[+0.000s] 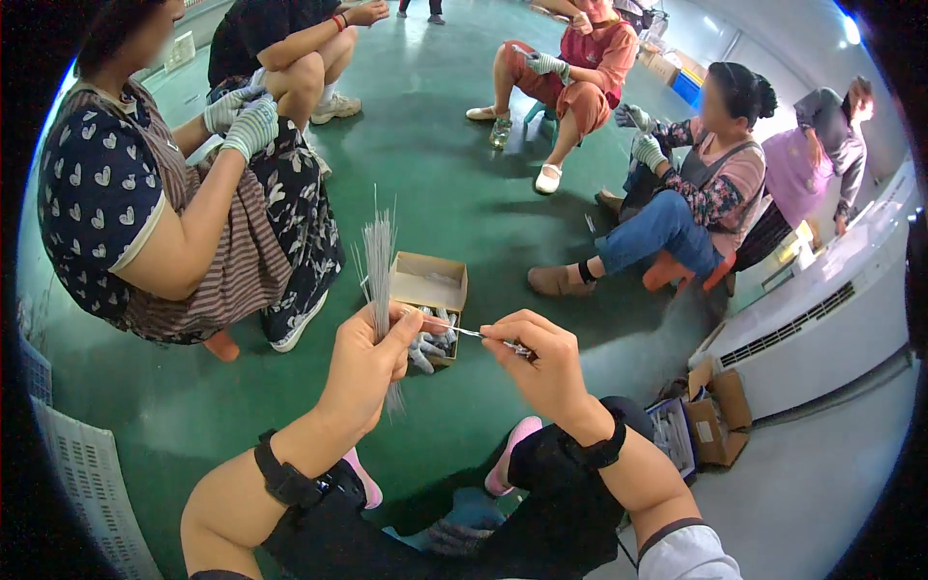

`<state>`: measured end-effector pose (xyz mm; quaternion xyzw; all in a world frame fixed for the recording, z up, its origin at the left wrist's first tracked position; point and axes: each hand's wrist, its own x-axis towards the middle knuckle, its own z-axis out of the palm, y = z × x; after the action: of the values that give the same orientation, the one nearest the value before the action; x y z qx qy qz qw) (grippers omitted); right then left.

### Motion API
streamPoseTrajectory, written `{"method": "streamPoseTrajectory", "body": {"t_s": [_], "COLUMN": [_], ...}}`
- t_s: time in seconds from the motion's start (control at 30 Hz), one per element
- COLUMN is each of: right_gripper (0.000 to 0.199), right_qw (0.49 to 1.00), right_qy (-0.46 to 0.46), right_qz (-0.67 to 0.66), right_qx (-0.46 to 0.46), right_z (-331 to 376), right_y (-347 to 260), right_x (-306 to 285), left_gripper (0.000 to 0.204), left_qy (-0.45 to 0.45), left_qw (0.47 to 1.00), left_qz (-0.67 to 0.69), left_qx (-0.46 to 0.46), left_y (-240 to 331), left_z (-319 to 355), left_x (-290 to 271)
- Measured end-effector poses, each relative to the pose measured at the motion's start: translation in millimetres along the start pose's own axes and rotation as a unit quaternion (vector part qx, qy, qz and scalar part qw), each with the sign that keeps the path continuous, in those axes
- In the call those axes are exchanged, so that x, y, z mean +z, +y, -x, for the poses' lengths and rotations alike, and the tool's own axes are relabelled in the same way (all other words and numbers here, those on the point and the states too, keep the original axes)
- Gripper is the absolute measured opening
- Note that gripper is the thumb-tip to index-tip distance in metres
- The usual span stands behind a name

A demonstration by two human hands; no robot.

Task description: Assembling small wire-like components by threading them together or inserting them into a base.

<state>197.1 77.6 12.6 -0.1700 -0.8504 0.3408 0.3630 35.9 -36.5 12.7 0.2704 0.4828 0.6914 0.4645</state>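
My left hand (365, 350) is closed around an upright bundle of thin grey wires (378, 261). The wires fan out above my fist, and their lower ends poke out below it. A thin silvery strand (466, 332) stretches between my two hands. Its right part is pinched by the fingertips of my right hand (541, 358), which is closed. Something small and shiny shows under those fingers, too hidden to name. Behind my hands, an open cardboard box (431, 282) on the floor holds several small silvery-grey bundles (422, 360).
Seated people surround me on the green floor (406, 145), several in striped gloves. White plastic crates (92, 474) stand at the left. At the right are an opened carton (720, 416), a bin of grey pieces (669, 430) and a long white appliance (822, 300).
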Motion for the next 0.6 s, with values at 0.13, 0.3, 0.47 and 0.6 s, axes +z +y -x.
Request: {"method": "streamPoseTrajectory", "body": {"t_s": [0.13,0.3,0.47,0.6], "right_gripper": [0.008,0.01,0.016,0.016], "right_qw": [1.0,0.964,0.89,0.998], "right_qy": [0.002,-0.098,-0.137,-0.035], "right_qz": [0.004,-0.158,-0.312,-0.026], "right_qx": [0.014,0.192,0.303,0.049], "right_z": [0.4,-3.3,-3.6,0.0], "right_y": [-1.8,-3.5,0.6,4.6], "right_x": [0.4,-8.1,-7.6,1.1], "left_gripper": [0.014,0.014,0.015,0.013], "left_qy": [-0.002,-0.002,0.013,0.012], "left_qw": [1.0,1.0,0.999,0.998], "left_qz": [-0.005,-0.007,0.036,0.055], "left_qx": [-0.001,0.002,0.0,-0.006], "left_y": [0.2,0.9,-1.8,-5.2], "left_z": [0.2,0.9,-2.1,-5.4], "left_x": [0.6,-0.4,-2.6,-7.6]}}
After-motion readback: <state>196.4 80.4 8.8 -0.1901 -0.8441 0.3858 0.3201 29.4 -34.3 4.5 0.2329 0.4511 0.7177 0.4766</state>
